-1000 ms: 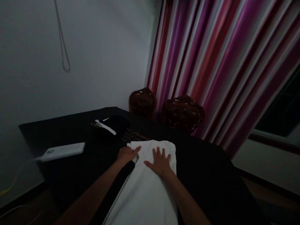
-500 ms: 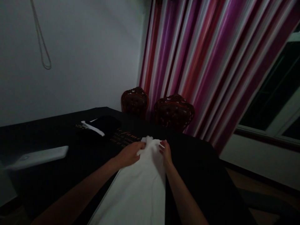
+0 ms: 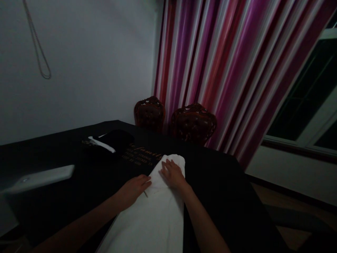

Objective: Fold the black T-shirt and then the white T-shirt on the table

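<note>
counter: black-topped counter (image 3: 223, 186), pretty dim
under the fingers (image 3: 168, 169): white cloth (image 3: 150, 218)
well left of the fingers: white power bank (image 3: 39, 179)
up-left past the fingers: folded black cloth (image 3: 116, 139), white strip on it

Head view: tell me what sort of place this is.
Most likely a room in a home, perhaps a dining room: two carved wooden chairs stand behind a black-covered table, and a striped curtain hangs beside a window.

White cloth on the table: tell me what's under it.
Black table covering shows along the edges of the white cloth; anything directly beneath the cloth is covered and cannot be seen.
</note>
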`<state>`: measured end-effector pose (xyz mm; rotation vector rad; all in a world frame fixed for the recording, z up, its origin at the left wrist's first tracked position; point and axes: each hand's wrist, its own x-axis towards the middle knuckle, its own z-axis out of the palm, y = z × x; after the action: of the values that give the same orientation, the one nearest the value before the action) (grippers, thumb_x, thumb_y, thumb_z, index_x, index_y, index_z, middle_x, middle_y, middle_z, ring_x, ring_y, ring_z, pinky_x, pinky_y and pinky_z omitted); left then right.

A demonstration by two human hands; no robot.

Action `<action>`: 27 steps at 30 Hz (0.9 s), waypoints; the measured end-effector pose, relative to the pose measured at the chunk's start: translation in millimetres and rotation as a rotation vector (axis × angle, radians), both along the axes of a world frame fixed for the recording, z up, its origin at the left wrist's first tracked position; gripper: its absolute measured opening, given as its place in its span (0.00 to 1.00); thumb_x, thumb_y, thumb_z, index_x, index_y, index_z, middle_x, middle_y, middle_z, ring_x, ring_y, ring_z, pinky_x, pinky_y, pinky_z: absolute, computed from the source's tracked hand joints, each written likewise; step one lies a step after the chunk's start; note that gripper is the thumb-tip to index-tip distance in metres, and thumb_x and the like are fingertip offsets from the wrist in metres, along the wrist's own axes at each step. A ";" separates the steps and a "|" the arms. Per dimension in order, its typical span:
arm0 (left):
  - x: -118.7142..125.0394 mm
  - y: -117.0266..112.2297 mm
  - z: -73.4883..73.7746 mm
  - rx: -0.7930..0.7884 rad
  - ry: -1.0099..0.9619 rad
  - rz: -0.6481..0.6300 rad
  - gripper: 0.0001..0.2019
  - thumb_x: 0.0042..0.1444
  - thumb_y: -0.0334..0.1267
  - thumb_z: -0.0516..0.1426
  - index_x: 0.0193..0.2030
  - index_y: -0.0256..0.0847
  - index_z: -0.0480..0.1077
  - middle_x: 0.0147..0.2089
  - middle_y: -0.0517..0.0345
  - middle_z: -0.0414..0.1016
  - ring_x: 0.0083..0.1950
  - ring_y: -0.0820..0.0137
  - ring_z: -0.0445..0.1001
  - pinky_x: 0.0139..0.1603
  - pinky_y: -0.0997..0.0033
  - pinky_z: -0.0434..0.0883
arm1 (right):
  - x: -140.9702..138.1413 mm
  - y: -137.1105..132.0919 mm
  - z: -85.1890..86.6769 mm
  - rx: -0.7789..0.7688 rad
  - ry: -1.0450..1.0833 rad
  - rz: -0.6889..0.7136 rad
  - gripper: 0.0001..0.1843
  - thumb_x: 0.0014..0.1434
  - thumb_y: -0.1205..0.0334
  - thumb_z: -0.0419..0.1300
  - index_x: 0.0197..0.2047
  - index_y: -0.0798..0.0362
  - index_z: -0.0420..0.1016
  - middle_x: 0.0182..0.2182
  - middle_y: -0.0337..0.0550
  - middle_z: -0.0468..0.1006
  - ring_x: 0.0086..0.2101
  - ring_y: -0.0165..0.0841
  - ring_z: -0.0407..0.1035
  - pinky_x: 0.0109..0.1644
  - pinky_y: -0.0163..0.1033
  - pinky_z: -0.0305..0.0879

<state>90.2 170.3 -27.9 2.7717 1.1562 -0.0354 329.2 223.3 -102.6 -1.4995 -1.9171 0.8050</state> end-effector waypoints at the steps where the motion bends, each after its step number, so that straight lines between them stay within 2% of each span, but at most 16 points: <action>1: -2.9 -0.4 -1.2 0.001 -0.002 -0.012 0.28 0.53 0.16 0.47 0.58 0.42 0.67 0.62 0.51 0.68 0.62 0.64 0.66 0.61 0.61 0.67 | -2.4 -4.7 -2.8 -0.021 -0.150 0.037 0.31 0.63 0.43 0.49 0.66 0.46 0.60 0.67 0.47 0.53 0.67 0.46 0.42 0.67 0.56 0.37; 4: -10.3 -1.0 -6.6 0.007 -0.011 -0.028 0.31 0.52 0.15 0.46 0.60 0.42 0.66 0.63 0.52 0.68 0.61 0.65 0.66 0.61 0.60 0.67 | -2.5 -12.6 -9.5 -0.081 -0.371 0.052 0.35 0.65 0.39 0.42 0.70 0.45 0.51 0.70 0.45 0.45 0.68 0.46 0.35 0.68 0.57 0.32; 8: -7.5 1.8 -9.1 0.003 -0.013 -0.007 0.33 0.51 0.14 0.44 0.60 0.42 0.66 0.64 0.53 0.67 0.59 0.68 0.68 0.61 0.62 0.67 | 0.5 -7.9 -4.0 -0.105 -0.461 0.045 0.35 0.65 0.37 0.38 0.70 0.42 0.47 0.70 0.41 0.43 0.68 0.43 0.34 0.68 0.55 0.32; 12: 2.7 3.4 1.7 -0.042 0.040 0.010 0.31 0.51 0.16 0.45 0.63 0.36 0.64 0.67 0.47 0.62 0.64 0.64 0.65 0.64 0.59 0.64 | -3.7 -0.1 22.8 -0.132 -0.519 0.029 0.32 0.67 0.43 0.43 0.69 0.45 0.51 0.69 0.46 0.46 0.68 0.45 0.35 0.68 0.56 0.33; 15: -6.8 -15.8 21.3 -0.077 0.078 0.003 0.31 0.53 0.20 0.48 0.65 0.37 0.61 0.69 0.47 0.57 0.69 0.60 0.57 0.67 0.55 0.59 | -3.5 -15.5 50.6 -0.064 -0.499 0.021 0.32 0.65 0.49 0.51 0.68 0.54 0.56 0.69 0.52 0.46 0.68 0.46 0.34 0.68 0.55 0.29; 18: -41.1 -62.8 50.5 -0.041 0.042 -0.051 0.25 0.61 0.28 0.48 0.65 0.45 0.61 0.69 0.53 0.59 0.69 0.63 0.57 0.68 0.57 0.59 | 5.9 -72.9 85.8 0.053 -0.396 0.139 0.28 0.64 0.53 0.53 0.64 0.56 0.62 0.67 0.54 0.53 0.67 0.45 0.42 0.69 0.53 0.34; 20: -71.2 -102.4 66.5 0.030 -0.012 -0.155 0.22 0.64 0.37 0.49 0.65 0.50 0.60 0.69 0.58 0.60 0.68 0.67 0.59 0.65 0.63 0.64 | 14.2 -133.1 108.3 0.066 -0.321 0.269 0.27 0.64 0.51 0.54 0.63 0.51 0.65 0.65 0.50 0.58 0.65 0.46 0.49 0.69 0.55 0.40; 22: -97.1 -138.5 73.1 0.137 -0.043 -0.305 0.26 0.62 0.44 0.54 0.67 0.48 0.57 0.68 0.56 0.61 0.67 0.66 0.61 0.61 0.66 0.68 | 19.4 -198.4 122.0 0.020 -0.273 0.382 0.30 0.61 0.46 0.56 0.65 0.44 0.62 0.65 0.46 0.59 0.64 0.46 0.53 0.67 0.56 0.47; 23: -106.3 -152.9 72.5 0.206 -0.048 -0.369 0.28 0.61 0.43 0.55 0.67 0.47 0.57 0.67 0.55 0.63 0.66 0.66 0.62 0.60 0.68 0.70 | 20.2 -228.3 124.0 0.028 -0.258 0.426 0.32 0.60 0.46 0.58 0.65 0.42 0.61 0.64 0.46 0.61 0.62 0.47 0.56 0.66 0.55 0.52; 25: -116.5 -172.7 65.8 0.323 -0.036 -0.448 0.27 0.60 0.36 0.54 0.67 0.47 0.58 0.64 0.56 0.67 0.64 0.66 0.65 0.57 0.69 0.71 | 17.9 -276.0 118.4 0.107 -0.275 0.467 0.28 0.62 0.52 0.58 0.64 0.40 0.62 0.61 0.45 0.66 0.57 0.45 0.64 0.59 0.51 0.65; 27: -118.9 -182.2 55.9 0.357 -0.040 -0.438 0.28 0.59 0.30 0.51 0.66 0.49 0.59 0.62 0.59 0.69 0.61 0.67 0.69 0.55 0.71 0.73 | 13.0 -305.1 104.3 0.220 -0.336 0.449 0.24 0.63 0.58 0.56 0.63 0.41 0.64 0.58 0.45 0.69 0.55 0.44 0.68 0.51 0.46 0.72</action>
<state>-28.8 -11.9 28.0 3.2679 0.5694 0.1984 342.2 -81.8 1.7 -1.1385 -2.5552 0.5173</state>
